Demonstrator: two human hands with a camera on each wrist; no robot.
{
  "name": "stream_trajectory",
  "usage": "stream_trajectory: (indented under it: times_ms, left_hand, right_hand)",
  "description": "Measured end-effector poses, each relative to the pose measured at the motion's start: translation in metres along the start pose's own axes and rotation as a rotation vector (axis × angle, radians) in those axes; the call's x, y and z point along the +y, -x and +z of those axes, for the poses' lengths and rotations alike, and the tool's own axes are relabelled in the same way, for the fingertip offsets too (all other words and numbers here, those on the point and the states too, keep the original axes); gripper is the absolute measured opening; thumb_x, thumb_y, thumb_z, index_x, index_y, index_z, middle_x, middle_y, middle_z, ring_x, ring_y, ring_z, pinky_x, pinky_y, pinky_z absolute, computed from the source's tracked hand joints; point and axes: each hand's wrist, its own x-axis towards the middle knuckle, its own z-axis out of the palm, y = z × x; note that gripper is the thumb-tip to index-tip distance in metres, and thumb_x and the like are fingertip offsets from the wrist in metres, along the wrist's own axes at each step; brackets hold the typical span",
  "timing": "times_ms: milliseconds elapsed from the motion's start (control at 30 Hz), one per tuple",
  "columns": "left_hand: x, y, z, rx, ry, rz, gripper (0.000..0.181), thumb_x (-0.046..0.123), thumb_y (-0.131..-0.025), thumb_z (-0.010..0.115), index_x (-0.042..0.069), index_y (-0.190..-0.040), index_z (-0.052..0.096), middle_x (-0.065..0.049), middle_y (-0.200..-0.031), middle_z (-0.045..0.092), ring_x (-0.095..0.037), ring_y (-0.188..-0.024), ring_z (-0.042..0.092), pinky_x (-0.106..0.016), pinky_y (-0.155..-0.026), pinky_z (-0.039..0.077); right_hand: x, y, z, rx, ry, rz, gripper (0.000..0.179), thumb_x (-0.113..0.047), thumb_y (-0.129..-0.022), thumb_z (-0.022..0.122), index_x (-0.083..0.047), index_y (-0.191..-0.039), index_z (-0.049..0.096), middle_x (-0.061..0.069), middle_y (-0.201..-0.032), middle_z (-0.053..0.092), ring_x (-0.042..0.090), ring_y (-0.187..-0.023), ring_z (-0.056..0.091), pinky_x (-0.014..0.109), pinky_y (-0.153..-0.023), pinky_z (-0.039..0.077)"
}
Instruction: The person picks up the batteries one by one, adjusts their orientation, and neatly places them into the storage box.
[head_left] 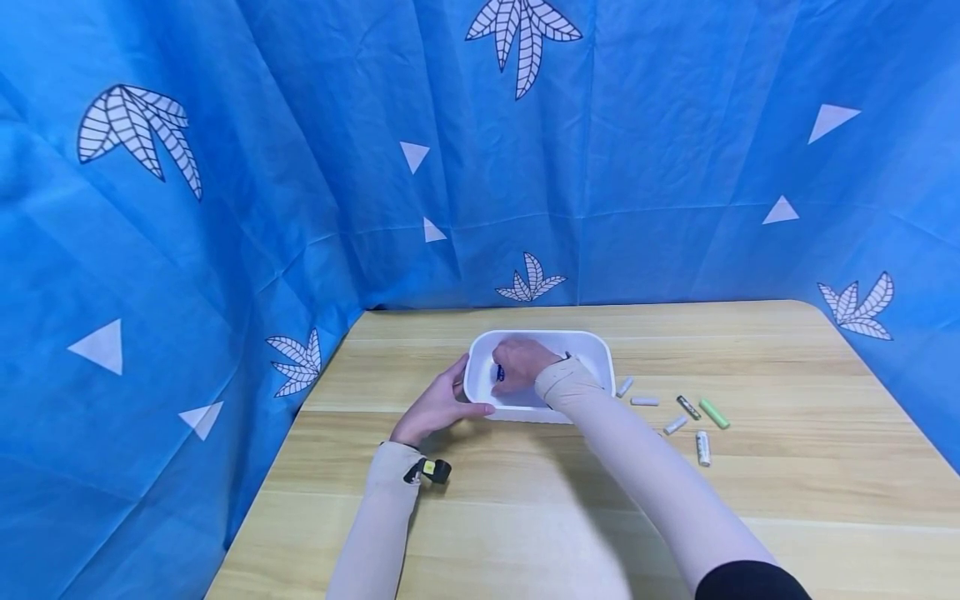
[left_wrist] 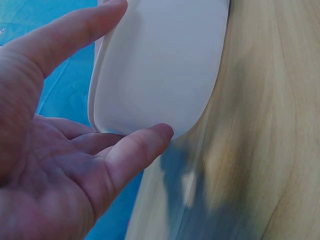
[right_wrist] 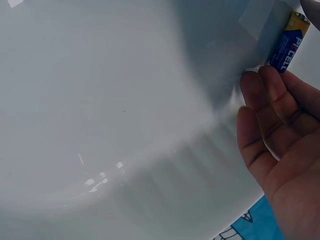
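Note:
A white plastic bin (head_left: 540, 415) stands near the back of the table. My left hand (head_left: 438, 404) grips its left end, the thumb along the near side and the fingers at the far corner. In the left wrist view, digits of the left hand (left_wrist: 65, 165) press against the bin's outer wall (left_wrist: 160, 70). My right hand (head_left: 522, 362) reaches down inside the bin. It pinches a blue and yellow battery (right_wrist: 290, 45) marked PKCELL between the thumb, partly out of view, and the fingertips. The same battery (head_left: 500, 373) shows as a small dark blue spot in the head view.
Right of the bin several loose batteries lie on the wooden table (head_left: 510, 517): a green battery (head_left: 714, 413), a dark battery (head_left: 687, 407), a white battery (head_left: 702, 448) and other pale ones. A blue patterned curtain (head_left: 480, 167) hangs behind and along the sides.

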Motion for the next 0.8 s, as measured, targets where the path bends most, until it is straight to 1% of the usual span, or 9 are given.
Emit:
stream_trajectory:
  times_ms: [267, 367, 500, 700, 800]
  left_hand:
    - [-0.0006, 0.0010, -0.0005, 0.004, -0.006, 0.000, 0.119, 0.030, -0.077, 0.093, 0.022, -0.167, 0.016, -0.007, -0.171, 0.031, -0.032, -0.154, 0.040, -0.054, -0.126, 0.034]
    - [0.0000, 0.0012, -0.0008, 0.003, -0.012, -0.003, 0.119, 0.030, -0.077, 0.093, 0.023, -0.167, 0.016, -0.006, -0.171, 0.031, -0.031, -0.154, 0.040, -0.053, -0.127, 0.033]
    - [0.0000, 0.0006, -0.0008, 0.005, -0.012, -0.009, 0.119, 0.031, -0.076, 0.093, 0.023, -0.167, 0.017, -0.005, -0.170, 0.032, -0.029, -0.154, 0.040, -0.052, -0.128, 0.033]
    - [-0.0014, -0.0001, -0.0007, 0.018, -0.017, -0.025, 0.121, 0.036, -0.074, 0.095, 0.027, -0.167, 0.018, -0.001, -0.170, 0.034, -0.026, -0.153, 0.042, -0.050, -0.127, 0.035]
    - [-0.0016, -0.0003, -0.0008, 0.016, -0.016, -0.022, 0.121, 0.035, -0.074, 0.095, 0.026, -0.167, 0.018, -0.002, -0.170, 0.034, -0.026, -0.153, 0.042, -0.050, -0.127, 0.034]
  right_hand:
    - [-0.0004, -0.0014, -0.0003, -0.022, 0.002, 0.024, 0.039, -0.053, -0.083, 0.081, -0.018, -0.090, 0.065, -0.005, -0.078, 0.063, 0.011, -0.072, 0.055, 0.024, -0.067, 0.050]
    - [-0.0006, -0.0014, -0.0001, -0.029, 0.002, 0.030, 0.039, -0.053, -0.083, 0.081, -0.018, -0.091, 0.065, -0.005, -0.079, 0.063, 0.011, -0.071, 0.056, 0.024, -0.067, 0.051]
    - [-0.0008, -0.0008, -0.0001, -0.021, 0.003, 0.025, 0.040, -0.053, -0.084, 0.081, -0.017, -0.093, 0.066, -0.006, -0.079, 0.064, 0.011, -0.071, 0.056, 0.024, -0.067, 0.051]
    - [-0.0018, 0.0013, -0.0007, -0.003, 0.002, 0.012, 0.039, -0.051, -0.083, 0.082, -0.016, -0.091, 0.067, -0.005, -0.078, 0.064, 0.012, -0.071, 0.055, 0.025, -0.068, 0.050]
    - [-0.0016, 0.0015, -0.0013, -0.003, -0.003, 0.017, 0.039, -0.050, -0.083, 0.082, -0.015, -0.092, 0.067, -0.005, -0.078, 0.064, 0.012, -0.072, 0.055, 0.025, -0.068, 0.050]
